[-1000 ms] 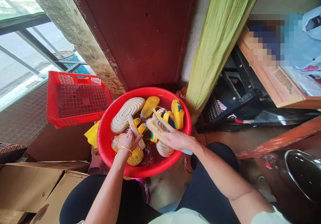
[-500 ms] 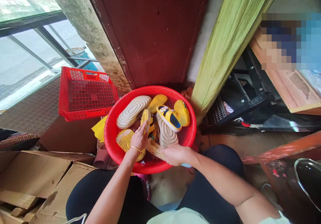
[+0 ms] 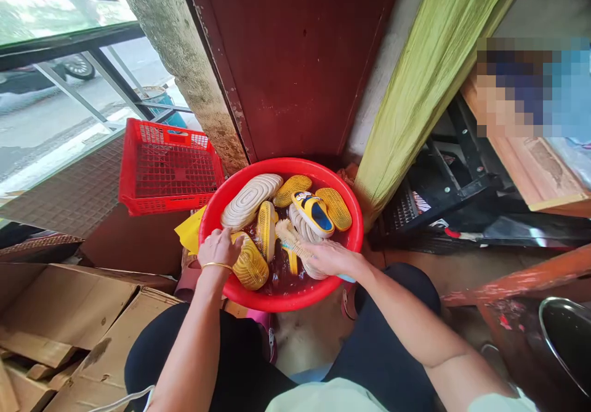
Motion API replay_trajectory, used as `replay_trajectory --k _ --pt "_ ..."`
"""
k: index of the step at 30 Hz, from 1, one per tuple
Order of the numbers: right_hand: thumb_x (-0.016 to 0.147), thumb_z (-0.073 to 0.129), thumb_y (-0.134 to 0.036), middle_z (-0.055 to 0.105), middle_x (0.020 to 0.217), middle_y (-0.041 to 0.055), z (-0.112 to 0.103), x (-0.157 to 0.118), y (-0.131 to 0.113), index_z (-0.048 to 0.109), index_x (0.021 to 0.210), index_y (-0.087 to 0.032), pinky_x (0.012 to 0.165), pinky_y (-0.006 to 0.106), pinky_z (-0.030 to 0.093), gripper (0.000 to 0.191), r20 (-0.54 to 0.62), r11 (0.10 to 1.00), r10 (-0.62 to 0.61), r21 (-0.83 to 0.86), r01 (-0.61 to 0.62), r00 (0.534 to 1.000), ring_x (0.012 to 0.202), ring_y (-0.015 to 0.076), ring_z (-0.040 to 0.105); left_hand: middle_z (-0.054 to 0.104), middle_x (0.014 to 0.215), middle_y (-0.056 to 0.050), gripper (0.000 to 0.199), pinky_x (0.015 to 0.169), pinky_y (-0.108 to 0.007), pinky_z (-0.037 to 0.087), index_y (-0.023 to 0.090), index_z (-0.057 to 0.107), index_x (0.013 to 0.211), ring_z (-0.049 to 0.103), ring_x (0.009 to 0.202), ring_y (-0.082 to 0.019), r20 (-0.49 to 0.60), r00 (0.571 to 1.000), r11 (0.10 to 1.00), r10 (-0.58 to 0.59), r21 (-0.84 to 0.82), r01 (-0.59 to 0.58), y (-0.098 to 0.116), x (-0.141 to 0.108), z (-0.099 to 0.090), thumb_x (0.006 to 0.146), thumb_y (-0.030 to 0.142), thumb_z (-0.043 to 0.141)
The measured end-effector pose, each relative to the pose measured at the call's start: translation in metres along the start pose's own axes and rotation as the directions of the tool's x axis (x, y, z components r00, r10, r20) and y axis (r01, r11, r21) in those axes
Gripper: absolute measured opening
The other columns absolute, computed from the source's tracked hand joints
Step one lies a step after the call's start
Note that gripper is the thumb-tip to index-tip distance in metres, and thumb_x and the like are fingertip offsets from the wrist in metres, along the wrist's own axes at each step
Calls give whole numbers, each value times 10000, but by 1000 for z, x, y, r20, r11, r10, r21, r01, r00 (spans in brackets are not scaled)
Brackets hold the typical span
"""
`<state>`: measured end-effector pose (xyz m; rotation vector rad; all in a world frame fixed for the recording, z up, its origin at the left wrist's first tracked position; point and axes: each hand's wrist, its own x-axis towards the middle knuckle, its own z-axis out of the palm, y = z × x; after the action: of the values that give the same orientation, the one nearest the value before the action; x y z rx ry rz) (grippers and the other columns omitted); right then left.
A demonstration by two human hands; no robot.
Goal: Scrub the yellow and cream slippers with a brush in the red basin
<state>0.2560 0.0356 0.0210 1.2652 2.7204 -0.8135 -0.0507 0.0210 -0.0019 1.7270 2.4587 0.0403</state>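
Note:
A red basin [image 3: 281, 304] holds dark reddish water and several shoes. Curled over the left end of a sole-up yellow shoe [image 3: 252, 267], my left hand [image 3: 219, 250] grips it by the basin's left rim; its fingertips are partly hidden. My right hand [image 3: 330, 259] is closed around a scrub brush [image 3: 293, 239], pale bristles showing and a light blue end behind the palm. Between the hands, a yellow shoe [image 3: 265, 230] rests on its side. A yellow shoe with dark blue lining [image 3: 318, 215] lies upright on a pale ridged sole [image 3: 307, 224].
A red plastic crate [image 3: 173, 172] stands beyond the basin's left side. Cardboard boxes [image 3: 83, 313] sit at lower left. A dark red door [image 3: 295, 61] is behind the basin, with a green curtain [image 3: 406, 92] to its right. A wooden frame [image 3: 512, 276] is at right.
My left hand has moved left from the side-lying shoe to the sole-up yellow shoe. The brush has shifted slightly up and right. The shoe at far right now lies flatter.

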Motion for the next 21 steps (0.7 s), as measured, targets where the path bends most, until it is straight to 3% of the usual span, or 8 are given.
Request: replay_trajectory --k 3,5,8,11,14,18,21 --pt "973 437 -360 716 1221 140 3 15 -2 516 1485 -259 886 418 504 528 43 996 74 -60 -71 996 1047 309 694 641 1296 -225 637 974 -469 481 141 600 1340 612 1199 -383 194 979 997 -65 41 58 -15 2 5 909 586 452" --pt "980 432 -345 716 1217 141 8 24 -4 492 1499 -256 905 426 493 530 45 994 76 -79 -72 996 1064 306 685 624 1334 -230 683 999 -478 468 136 594 1330 598 1226 -386 260 964 998 -57 42 48 -13 2 16 895 639 441" --pt "984 419 -300 740 1141 130 15 31 -5 474 1508 -253 912 436 484 529 37 991 85 -104 -80 996 1039 298 689 539 1427 -278 830 999 -536 461 102 532 1388 545 1283 -435 271 962 1000 -27 10 25 2 -3 35 843 724 461" --pt "978 402 -277 752 1073 139 20 32 -1 451 1525 -240 886 449 489 550 32 990 86 -114 -82 996 1001 311 700 271 1612 -306 1034 1053 -576 417 82 336 1541 379 1423 -483 228 974 999 2 -36 6 20 -11 45 782 752 547" --pt "960 420 -269 748 1087 144 25 33 4 470 1514 -235 919 466 474 558 11 993 67 -97 -65 998 1024 320 695 67 1673 -278 1062 1112 -574 373 94 209 1598 258 1496 -466 219 975 997 42 -72 -27 34 -20 48 785 634 628" --pt "962 406 -266 751 1062 147 29 35 7 517 1480 -224 963 490 446 532 -9 995 58 -79 -59 998 1038 329 690 32 1697 -204 920 1055 -681 395 190 228 1606 187 1527 -443 235 972 998 21 -65 -6 45 -27 42 802 414 614" --pt "958 416 -267 753 1021 145 28 35 5 526 1468 -224 945 491 456 524 12 993 50 -106 -49 999 999 329 698 23 1699 -197 920 1032 -698 411 226 265 1598 243 1503 -464 250 968 990 27 -139 8 39 -27 31 771 368 643"
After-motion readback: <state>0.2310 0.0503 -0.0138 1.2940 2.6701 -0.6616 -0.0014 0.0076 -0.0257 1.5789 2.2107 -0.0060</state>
